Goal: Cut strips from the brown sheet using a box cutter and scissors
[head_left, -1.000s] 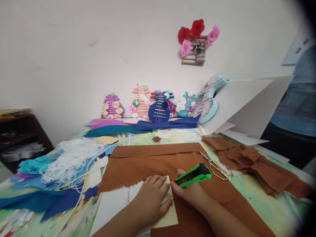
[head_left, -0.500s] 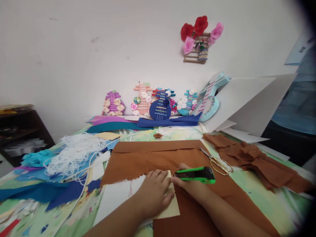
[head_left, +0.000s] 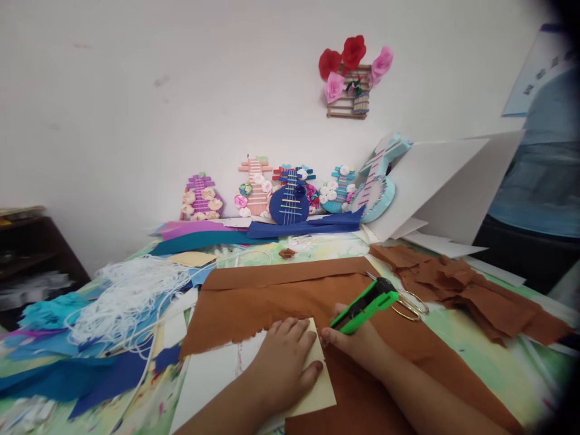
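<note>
My left hand (head_left: 287,365) lies flat with its fingers spread on a cream card (head_left: 322,393), pressing it over a white sheet (head_left: 206,380) and brown paper (head_left: 267,296). Just right of the card's edge, my right hand (head_left: 356,341) is closed around a green and black utility knife (head_left: 366,305). The knife's handle slants up to the right; its blade tip is hidden by the fingers. Gold-handled scissors (head_left: 414,307) lie on the brown paper beyond the right hand, partly covered by the knife.
Tangled white cord (head_left: 131,290) and blue paper pieces (head_left: 58,377) lie at left. Crumpled brown paper (head_left: 471,290) is at right. Several small decorated instruments, including a dark blue one (head_left: 289,202), stand along the wall, with white boards (head_left: 435,181) leaning beside them.
The knife has tilted more steeply, its handle end rising, and my right hand has moved slightly down and right. My left hand stays on the card. The whole view has shifted a little.
</note>
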The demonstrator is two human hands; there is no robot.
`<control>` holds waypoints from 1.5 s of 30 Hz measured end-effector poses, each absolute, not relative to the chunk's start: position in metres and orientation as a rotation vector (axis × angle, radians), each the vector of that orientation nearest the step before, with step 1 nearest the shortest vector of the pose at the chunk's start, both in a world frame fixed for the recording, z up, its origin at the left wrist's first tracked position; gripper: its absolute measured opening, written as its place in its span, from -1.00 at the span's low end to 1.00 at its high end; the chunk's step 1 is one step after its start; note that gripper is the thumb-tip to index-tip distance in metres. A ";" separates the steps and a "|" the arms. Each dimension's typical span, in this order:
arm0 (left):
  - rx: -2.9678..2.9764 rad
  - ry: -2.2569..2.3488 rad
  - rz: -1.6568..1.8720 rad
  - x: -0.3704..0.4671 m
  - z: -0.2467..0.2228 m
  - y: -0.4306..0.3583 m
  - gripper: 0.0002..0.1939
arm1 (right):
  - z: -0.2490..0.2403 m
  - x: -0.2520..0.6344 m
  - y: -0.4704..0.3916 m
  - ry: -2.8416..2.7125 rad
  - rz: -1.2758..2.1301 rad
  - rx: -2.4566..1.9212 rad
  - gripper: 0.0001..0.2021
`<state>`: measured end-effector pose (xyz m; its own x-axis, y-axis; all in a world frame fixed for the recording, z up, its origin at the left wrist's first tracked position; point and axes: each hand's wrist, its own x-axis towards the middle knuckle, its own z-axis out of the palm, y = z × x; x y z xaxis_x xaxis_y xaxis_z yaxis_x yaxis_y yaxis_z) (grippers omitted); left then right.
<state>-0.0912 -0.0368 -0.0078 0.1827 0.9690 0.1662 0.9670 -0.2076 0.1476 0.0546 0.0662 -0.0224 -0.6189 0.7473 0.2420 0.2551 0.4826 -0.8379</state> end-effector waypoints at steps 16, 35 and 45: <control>2.400 1.964 0.376 -0.092 -0.009 -0.037 -0.61 | -0.018 0.054 0.060 -2.207 1.108 -0.836 -0.73; 2.399 1.952 0.395 -0.092 -0.009 -0.035 -0.59 | -0.020 0.053 0.063 -2.184 1.084 -0.879 -0.73; 2.410 1.972 0.392 -0.092 -0.011 -0.036 -0.60 | -0.025 0.050 0.062 -2.184 1.034 -0.885 -0.75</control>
